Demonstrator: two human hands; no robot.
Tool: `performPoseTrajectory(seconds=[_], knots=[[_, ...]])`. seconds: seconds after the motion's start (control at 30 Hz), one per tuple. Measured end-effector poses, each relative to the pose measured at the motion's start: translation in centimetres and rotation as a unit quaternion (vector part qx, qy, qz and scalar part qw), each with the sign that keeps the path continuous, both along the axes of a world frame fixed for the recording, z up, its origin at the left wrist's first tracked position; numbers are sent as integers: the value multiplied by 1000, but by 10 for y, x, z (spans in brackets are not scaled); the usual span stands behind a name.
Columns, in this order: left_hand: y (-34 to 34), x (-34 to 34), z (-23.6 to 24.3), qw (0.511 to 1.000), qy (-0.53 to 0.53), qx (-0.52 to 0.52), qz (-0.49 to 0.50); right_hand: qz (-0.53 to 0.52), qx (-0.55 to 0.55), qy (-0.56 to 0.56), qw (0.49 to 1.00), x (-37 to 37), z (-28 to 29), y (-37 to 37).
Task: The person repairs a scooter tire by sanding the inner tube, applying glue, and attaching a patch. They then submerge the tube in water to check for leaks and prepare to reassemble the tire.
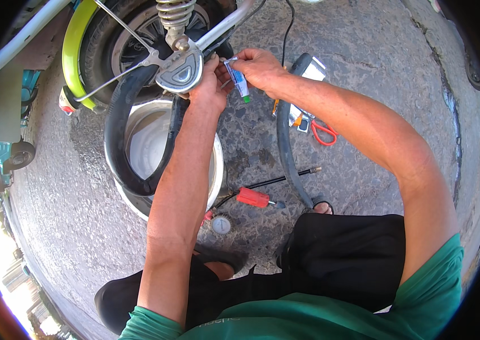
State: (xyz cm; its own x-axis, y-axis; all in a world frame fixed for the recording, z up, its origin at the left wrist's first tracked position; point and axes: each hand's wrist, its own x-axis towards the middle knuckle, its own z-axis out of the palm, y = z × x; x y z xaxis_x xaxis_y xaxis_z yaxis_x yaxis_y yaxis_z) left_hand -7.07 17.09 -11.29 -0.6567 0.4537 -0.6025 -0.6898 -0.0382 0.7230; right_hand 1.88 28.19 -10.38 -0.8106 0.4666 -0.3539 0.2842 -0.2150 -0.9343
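A small white and blue squeeze tube [236, 77] with a green cap points down between my hands. My right hand [258, 68] pinches its upper end between thumb and fingers. Close beside it, my left hand [210, 88] has its fingers curled next to the tube; what they grip is hidden. A black rubber inner tube [120, 124] hangs in a loop over a white round basin [217, 164] and passes behind my left forearm. Another black length of inner tube [286, 141] curves along the ground at the right. Above my left hand is a grey metal footrest [180, 72] of a vehicle.
A wheel under a yellow-green fender [71, 56] and a coil spring [175, 12] stand at the far left. On the ground lie red-handled scissors [325, 135], a red-handled tool [253, 197], a round gauge [221, 225] and a black hose [276, 180].
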Motion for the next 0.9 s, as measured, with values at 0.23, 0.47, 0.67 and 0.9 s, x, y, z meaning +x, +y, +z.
performPoseTrajectory(seconds=[0.23,0.47,0.67,0.9], knots=[[1,1,-3,1000,18,3,-3,-9,6,-9,1000,-3,0,0],[0,2,-7,1000,29,11,1,-14,6,-12,1000,-5,0,-1],[1,2,-6,1000,8,21,6,-14,4,-22,1000,-1,1,0],[1,3,-1,1000,-4,18,2,-11,16,-20,1000,0,2,1]])
